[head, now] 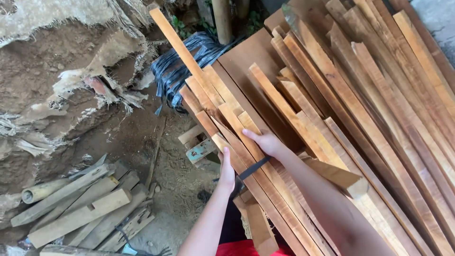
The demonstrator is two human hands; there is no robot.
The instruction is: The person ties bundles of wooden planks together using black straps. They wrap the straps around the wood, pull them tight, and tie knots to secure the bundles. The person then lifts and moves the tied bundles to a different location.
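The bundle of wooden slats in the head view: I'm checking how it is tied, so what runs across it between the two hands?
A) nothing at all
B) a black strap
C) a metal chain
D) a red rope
B: a dark flat strap crosses the bundle of slats slantwise, between the left hand at the bundle's edge and the right hand resting on top.
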